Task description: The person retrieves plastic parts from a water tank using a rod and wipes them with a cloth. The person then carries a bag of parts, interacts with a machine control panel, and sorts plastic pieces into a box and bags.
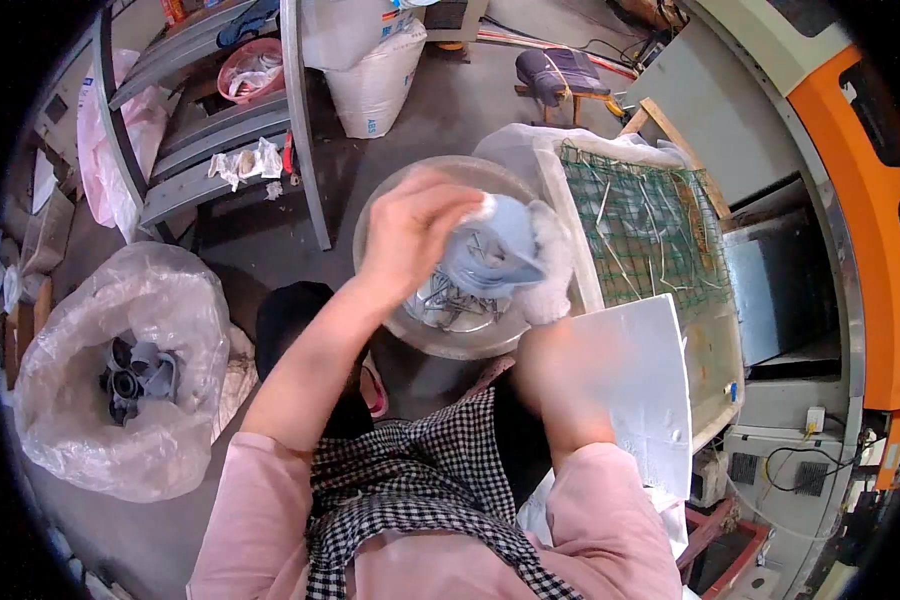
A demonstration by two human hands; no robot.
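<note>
My left hand [420, 225] is over the basin, its fingers closed at the upper edge of a light blue-grey curved plastic part [510, 230]. White material shows at its fingertips; I cannot make out whether it is tape or cloth. From the other side, my right hand [550, 265], in a white glove, grips the same part. Below both hands stands a round translucent basin [380, 230] with several thin grey pieces [455, 305] lying in it. The hands partly hide the plastic part, and the right wrist is blurred.
A clear plastic bag [60, 400] with dark grey parts [140, 378] stands at left. Behind are a metal step rack [310, 170] with a pink basket [232, 80] and white sacks [375, 85]. At right are a tub with green netting [620, 220], a white board [650, 400] and an orange machine [850, 150].
</note>
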